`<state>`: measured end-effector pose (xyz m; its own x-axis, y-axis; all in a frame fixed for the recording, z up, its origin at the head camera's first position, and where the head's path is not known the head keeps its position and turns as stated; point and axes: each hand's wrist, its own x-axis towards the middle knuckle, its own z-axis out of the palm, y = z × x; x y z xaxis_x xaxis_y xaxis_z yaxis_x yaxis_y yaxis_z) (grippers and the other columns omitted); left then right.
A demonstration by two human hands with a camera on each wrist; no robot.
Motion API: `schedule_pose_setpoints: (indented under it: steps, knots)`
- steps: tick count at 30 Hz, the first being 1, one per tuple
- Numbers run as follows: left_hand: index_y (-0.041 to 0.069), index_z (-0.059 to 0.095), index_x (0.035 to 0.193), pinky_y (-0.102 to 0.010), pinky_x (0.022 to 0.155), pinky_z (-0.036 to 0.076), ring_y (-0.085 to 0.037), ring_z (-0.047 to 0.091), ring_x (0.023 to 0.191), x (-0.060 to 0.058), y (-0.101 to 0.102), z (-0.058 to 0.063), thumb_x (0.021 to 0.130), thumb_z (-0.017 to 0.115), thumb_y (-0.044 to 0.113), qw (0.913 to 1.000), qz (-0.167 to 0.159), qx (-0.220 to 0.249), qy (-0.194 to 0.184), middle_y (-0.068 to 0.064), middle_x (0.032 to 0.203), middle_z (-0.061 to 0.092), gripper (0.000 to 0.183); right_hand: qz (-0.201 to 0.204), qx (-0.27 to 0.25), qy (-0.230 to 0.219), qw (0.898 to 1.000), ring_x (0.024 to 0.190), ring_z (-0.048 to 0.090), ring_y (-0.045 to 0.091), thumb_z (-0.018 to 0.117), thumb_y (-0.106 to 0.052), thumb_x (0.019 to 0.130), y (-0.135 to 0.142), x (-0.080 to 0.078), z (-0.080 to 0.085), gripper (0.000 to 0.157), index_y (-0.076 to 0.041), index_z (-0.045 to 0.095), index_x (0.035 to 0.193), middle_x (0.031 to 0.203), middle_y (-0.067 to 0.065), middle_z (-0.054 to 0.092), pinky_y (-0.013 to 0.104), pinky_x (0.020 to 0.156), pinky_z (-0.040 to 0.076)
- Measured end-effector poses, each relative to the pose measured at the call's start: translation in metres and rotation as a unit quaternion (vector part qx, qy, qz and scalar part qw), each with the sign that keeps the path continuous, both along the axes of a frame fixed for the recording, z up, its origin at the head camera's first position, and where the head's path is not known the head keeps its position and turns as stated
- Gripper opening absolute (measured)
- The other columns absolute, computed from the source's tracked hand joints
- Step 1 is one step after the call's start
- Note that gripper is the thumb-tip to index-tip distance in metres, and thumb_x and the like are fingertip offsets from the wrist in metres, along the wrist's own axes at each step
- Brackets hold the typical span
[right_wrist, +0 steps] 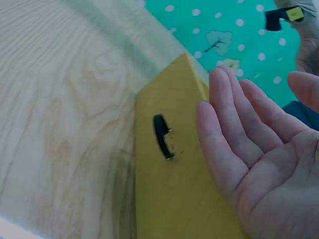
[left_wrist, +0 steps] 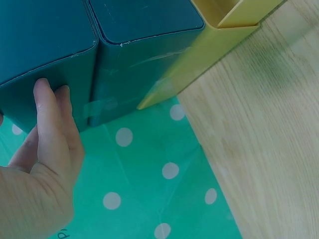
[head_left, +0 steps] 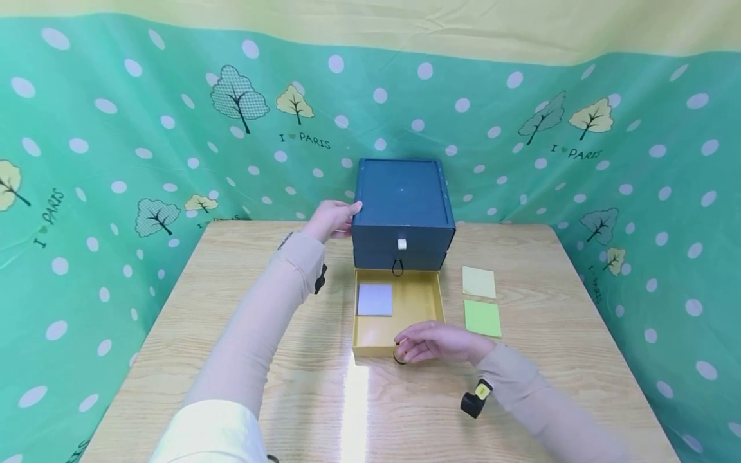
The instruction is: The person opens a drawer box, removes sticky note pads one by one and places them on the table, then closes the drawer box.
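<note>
A dark blue drawer box (head_left: 403, 193) stands at the back of the table, with its yellow bottom drawer (head_left: 417, 321) pulled out. My left hand (head_left: 332, 218) holds steady at the box's left side, thumb at the top edge, and its long fingers (left_wrist: 47, 114) lie straight along the side wall. Over the drawer's front edge is my right hand (head_left: 434, 341), fingers loosely bent and nothing in them. Beside those fingers, a black loop handle (right_wrist: 162, 137) sticks out of the drawer front, not gripped. Inside the drawer, a lilac sticky-note pad (head_left: 375, 300) lies at the left.
To the right of the drawer, a pale yellow sticky-note pad (head_left: 478, 282) and a green one (head_left: 482, 318) lie on the wooden table (head_left: 231, 360). The upper drawers carry a white knob (head_left: 402, 244) and another black loop (head_left: 397, 268). A dotted green curtain (head_left: 324, 148) hangs behind.
</note>
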<state>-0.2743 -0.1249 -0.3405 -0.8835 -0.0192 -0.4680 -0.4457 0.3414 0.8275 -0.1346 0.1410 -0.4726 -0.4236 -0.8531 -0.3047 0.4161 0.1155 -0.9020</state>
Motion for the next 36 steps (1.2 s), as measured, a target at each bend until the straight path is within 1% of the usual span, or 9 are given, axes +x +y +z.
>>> schedule_pose_setpoints:
  steps: [1, 5, 7, 8, 12, 17, 23, 30, 36]
  knots:
    - [0.007, 0.041, 0.141, -0.032, 0.089, 0.054, -0.023, 0.060, 0.109, 0.000, 0.000, -0.001, 0.093, 0.057, 0.042, 1.0000, 0.000, -0.001, 0.000, -0.013, 0.123, 0.058, 0.062, -0.017, -0.012, -0.007, 1.000, 0.095, 0.066, 0.012, 0.036, -0.015, 0.103, 0.000, -0.001, 0.000, 0.041, 0.016, 0.043, 0.128, 0.106, 0.002, 0.068, 0.040, 0.099, 0.048]
    - [0.007, 0.042, 0.141, -0.035, 0.093, 0.053, -0.024, 0.060, 0.109, -0.002, 0.001, -0.002, 0.093, 0.056, 0.043, 1.0000, 0.001, 0.001, -0.002, -0.013, 0.122, 0.058, 0.061, -0.090, -0.059, -0.044, 0.993, 0.091, 0.066, 0.010, 0.034, -0.012, 0.103, -0.002, -0.005, 0.003, 0.030, 0.001, 0.057, 0.116, 0.101, 0.002, 0.069, 0.029, 0.092, 0.053]
    - [0.007, 0.042, 0.141, -0.036, 0.095, 0.052, -0.024, 0.059, 0.110, -0.002, 0.001, -0.003, 0.093, 0.056, 0.043, 1.0000, 0.001, 0.001, -0.004, -0.013, 0.123, 0.058, 0.061, -0.122, -0.070, -0.058, 0.988, 0.089, 0.066, 0.009, 0.032, -0.011, 0.103, -0.004, -0.007, 0.006, 0.030, -0.001, 0.058, 0.112, 0.099, 0.001, 0.068, 0.027, 0.090, 0.053]
    - [0.006, 0.042, 0.141, -0.036, 0.096, 0.051, -0.024, 0.059, 0.110, -0.002, 0.001, -0.003, 0.093, 0.056, 0.043, 1.0000, 0.001, 0.003, -0.003, -0.014, 0.123, 0.058, 0.061, -0.135, -0.073, -0.066, 0.986, 0.088, 0.066, 0.009, 0.032, -0.011, 0.103, -0.005, -0.009, 0.007, 0.029, -0.007, 0.060, 0.107, 0.097, 0.001, 0.068, 0.026, 0.089, 0.054]
    - [0.006, 0.042, 0.141, -0.037, 0.096, 0.051, -0.026, 0.059, 0.111, -0.001, 0.001, -0.003, 0.093, 0.057, 0.042, 1.0000, 0.001, 0.007, 0.002, -0.015, 0.124, 0.057, 0.061, -0.178, -0.052, -0.080, 0.979, 0.086, 0.064, 0.008, 0.033, -0.012, 0.103, -0.011, -0.017, 0.012, 0.028, -0.007, 0.060, 0.105, 0.094, 0.000, 0.067, 0.026, 0.090, 0.053]
    - [0.006, 0.042, 0.141, -0.037, 0.097, 0.050, -0.026, 0.058, 0.113, 0.000, 0.001, -0.003, 0.094, 0.056, 0.041, 0.9999, -0.002, 0.013, 0.005, -0.016, 0.125, 0.056, 0.061, -0.174, 0.020, -0.059, 0.983, 0.087, 0.062, 0.009, 0.032, -0.014, 0.102, -0.019, -0.029, 0.019, 0.032, 0.005, 0.051, 0.120, 0.096, -0.001, 0.065, 0.033, 0.097, 0.048]
    - [0.007, 0.045, 0.139, -0.034, 0.093, 0.053, -0.023, 0.060, 0.106, -0.001, 0.000, -0.002, 0.094, 0.056, 0.041, 1.0000, 0.005, 0.006, 0.002, -0.014, 0.121, 0.059, 0.058, -0.163, 0.097, -0.038, 0.981, 0.087, 0.059, 0.011, 0.031, -0.017, 0.102, -0.030, -0.046, 0.027, 0.042, 0.012, 0.042, 0.130, 0.094, -0.001, 0.063, 0.052, 0.111, 0.031]
    - [0.007, 0.043, 0.140, -0.035, 0.093, 0.053, -0.024, 0.059, 0.109, 0.000, 0.000, 0.001, 0.093, 0.057, 0.042, 1.0000, 0.004, 0.003, 0.001, -0.013, 0.122, 0.058, 0.060, -0.157, 0.172, -0.030, 0.972, 0.099, 0.060, 0.019, 0.037, -0.019, 0.101, -0.039, -0.065, 0.022, 0.039, 0.007, 0.048, 0.127, 0.093, -0.001, 0.063, 0.046, 0.105, 0.040]
    - [0.007, 0.042, 0.141, -0.033, 0.092, 0.053, -0.024, 0.059, 0.110, 0.002, 0.001, 0.000, 0.093, 0.057, 0.042, 0.9999, 0.006, 0.009, -0.001, -0.014, 0.123, 0.058, 0.061, -0.157, 0.199, -0.034, 0.967, 0.087, 0.059, 0.012, 0.038, -0.020, 0.100, -0.046, -0.073, 0.015, 0.039, 0.007, 0.047, 0.127, 0.090, -0.001, 0.062, 0.041, 0.100, 0.043]
